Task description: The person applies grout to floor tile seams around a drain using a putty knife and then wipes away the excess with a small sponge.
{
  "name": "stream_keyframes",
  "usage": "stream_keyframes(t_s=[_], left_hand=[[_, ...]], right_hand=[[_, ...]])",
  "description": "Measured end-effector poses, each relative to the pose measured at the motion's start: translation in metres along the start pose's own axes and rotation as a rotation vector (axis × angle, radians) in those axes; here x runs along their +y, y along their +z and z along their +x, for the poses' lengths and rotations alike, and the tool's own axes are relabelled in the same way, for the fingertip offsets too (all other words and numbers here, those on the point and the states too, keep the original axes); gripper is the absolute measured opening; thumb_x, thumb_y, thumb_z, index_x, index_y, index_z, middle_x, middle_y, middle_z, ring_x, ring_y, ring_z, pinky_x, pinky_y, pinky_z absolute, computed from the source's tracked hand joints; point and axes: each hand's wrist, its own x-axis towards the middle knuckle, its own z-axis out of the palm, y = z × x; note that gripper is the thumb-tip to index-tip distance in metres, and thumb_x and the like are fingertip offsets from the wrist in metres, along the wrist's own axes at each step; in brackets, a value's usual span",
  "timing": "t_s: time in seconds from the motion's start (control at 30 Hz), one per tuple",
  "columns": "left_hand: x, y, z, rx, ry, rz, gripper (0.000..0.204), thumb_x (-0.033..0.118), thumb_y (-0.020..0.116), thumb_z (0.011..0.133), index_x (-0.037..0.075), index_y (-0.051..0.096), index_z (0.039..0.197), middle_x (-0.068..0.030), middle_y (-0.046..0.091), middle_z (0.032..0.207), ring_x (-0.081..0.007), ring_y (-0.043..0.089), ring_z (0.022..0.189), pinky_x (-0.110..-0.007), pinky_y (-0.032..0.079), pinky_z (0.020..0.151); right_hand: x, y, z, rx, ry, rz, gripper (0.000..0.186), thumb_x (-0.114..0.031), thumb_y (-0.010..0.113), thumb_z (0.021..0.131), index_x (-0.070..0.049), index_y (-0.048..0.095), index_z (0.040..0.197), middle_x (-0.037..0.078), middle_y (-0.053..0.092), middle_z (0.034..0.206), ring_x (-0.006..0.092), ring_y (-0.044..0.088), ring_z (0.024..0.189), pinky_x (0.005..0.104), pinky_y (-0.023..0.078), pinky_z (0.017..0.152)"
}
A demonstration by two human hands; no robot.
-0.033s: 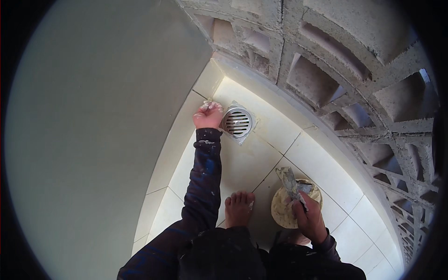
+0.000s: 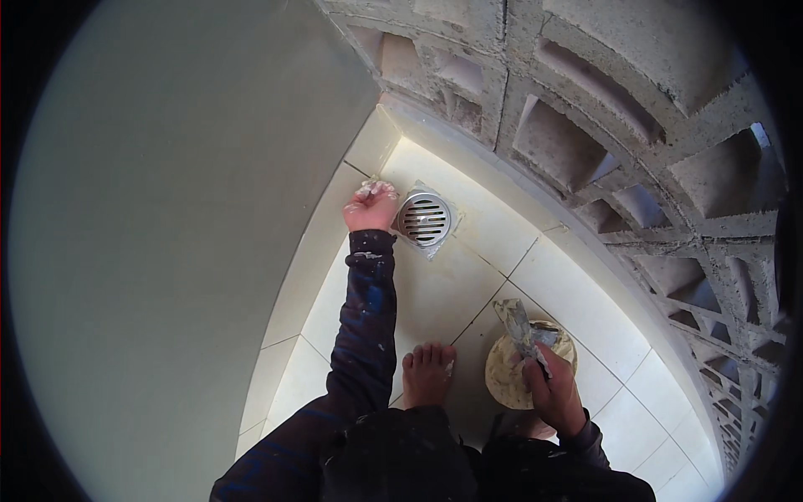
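right hand (image 2: pixel 555 391) grips a putty knife (image 2: pixel 512 321), its long axis pointing forward-left over the paste tub (image 2: pixel 502 388) beneath; left hand (image 2: pixel 370 211), curled, contents unclear, is nearer the skirting-tile joint (image 2: pixel 355 169) just ahead.

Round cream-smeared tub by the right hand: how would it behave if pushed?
The tub probably slides rather than rolls, since it seems to stand upright on smooth-looking tiles. Pasty smears may make it slippery to grip. Weight is unclear: the right hand and scraper partly hide its inside.
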Motion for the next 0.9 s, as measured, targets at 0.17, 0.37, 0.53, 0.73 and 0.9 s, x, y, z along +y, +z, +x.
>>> stream_keyframes(t_s=[0.17,0.37,0.53,0.73,0.9], left_hand=[[0.012,0.005,-0.004,-0.065,-0.098,-0.196,0.008,0.003,0.044,0.082,0.007,0.043,0.076,-0.0040,0.040,0.071,-0.0194,0.040,0.067,-0.036,0.037,0.071],[-0.010,-0.012,-0.047,-0.264,-0.079,0.119,0.004,0.011,0.049,0.084,0.008,0.051,0.082,-0.0052,0.049,0.077,-0.0199,0.046,0.072,-0.037,0.040,0.075],[-0.012,-0.026,-0.128,-0.365,-0.170,0.541,0.024,0.027,0.052,0.093,0.011,0.061,0.110,-0.0046,0.061,0.099,-0.0195,0.054,0.087,-0.038,0.042,0.085],[-0.025,-0.042,-0.183,-0.319,-0.070,0.777,0.057,0.043,0.049,0.099,0.012,0.050,0.148,-0.0027,0.057,0.134,-0.0211,0.051,0.121,-0.038,0.039,0.100],[-0.010,-0.053,-0.195,-0.388,0.040,0.893,0.066,0.042,0.051,0.097,0.005,0.044,0.152,-0.0086,0.052,0.146,-0.0238,0.047,0.129,-0.040,0.039,0.105]], right_hand=[[-0.011,0.010,0.005,0.081,0.000,0.086,0.022,-0.012,0.047,0.103,-0.001,0.066,0.108,0.003,0.058,0.072,0.0117,0.055,0.065,0.0285,0.045,0.063],[-0.007,0.011,0.022,0.038,-0.031,0.151,0.036,-0.006,0.049,0.101,0.002,0.053,0.136,0.010,0.070,0.090,0.0163,0.064,0.073,0.0323,0.052,0.066],[-0.004,0.028,0.062,-0.086,0.095,0.368,0.045,-0.007,0.052,0.100,0.001,0.046,0.144,0.010,0.070,0.097,0.0123,0.061,0.073,0.0296,0.053,0.066],[-0.013,0.019,0.092,-0.236,-0.017,0.223,0.058,-0.012,0.064,0.094,0.003,0.045,0.146,0.019,0.069,0.111,0.0245,0.066,0.091,0.0370,0.054,0.082],[0.037,0.011,0.148,-0.161,-0.461,-0.452,0.068,-0.015,0.070,0.082,0.005,0.046,0.143,0.031,0.061,0.124,0.0464,0.059,0.117,0.0499,0.048,0.099]])
